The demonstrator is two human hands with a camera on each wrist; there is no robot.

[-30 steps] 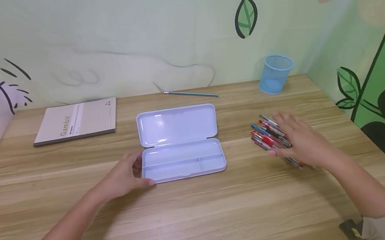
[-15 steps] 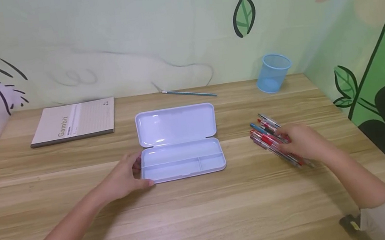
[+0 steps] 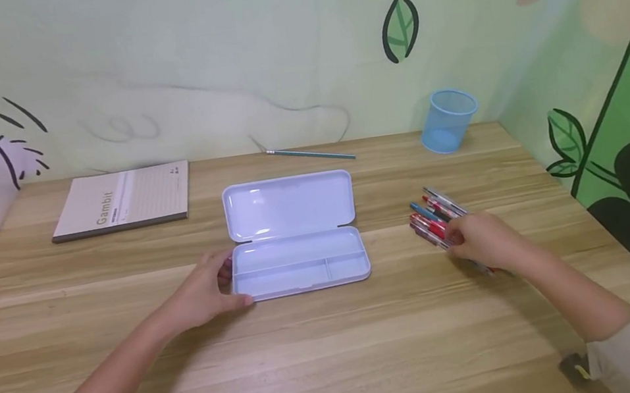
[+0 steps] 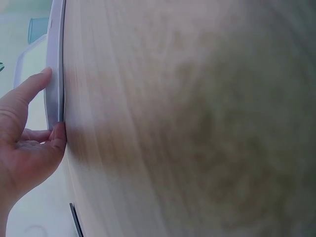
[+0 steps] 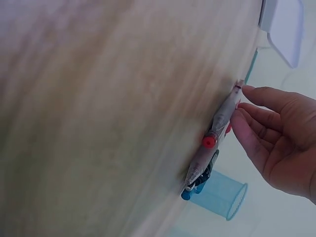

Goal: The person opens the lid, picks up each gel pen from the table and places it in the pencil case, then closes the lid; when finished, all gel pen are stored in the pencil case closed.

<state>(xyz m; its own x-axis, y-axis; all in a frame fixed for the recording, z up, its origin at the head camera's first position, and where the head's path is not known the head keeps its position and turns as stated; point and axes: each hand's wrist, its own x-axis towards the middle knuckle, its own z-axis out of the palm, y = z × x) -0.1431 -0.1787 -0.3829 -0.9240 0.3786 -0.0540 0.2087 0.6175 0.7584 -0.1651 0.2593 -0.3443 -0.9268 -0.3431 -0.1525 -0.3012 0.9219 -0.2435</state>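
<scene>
Pens of red, blue and clear plastic [image 3: 431,227] lie under my right hand [image 3: 485,239]; whether pinched, I can't tell; my left hand [image 3: 203,292] clasps a lilac rectangular case [image 3: 298,250].

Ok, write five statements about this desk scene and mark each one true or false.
1. The left hand holds the left end of the open pencil case. True.
2. The blue cup stands farther back than the pens. True.
3. The right hand touches the pencil case. False: the right hand is at the pens.
4. The pencil lies between the pencil case and the wall. True.
5. In the head view, the notebook lies right of the pencil case. False: it lies left.
</scene>
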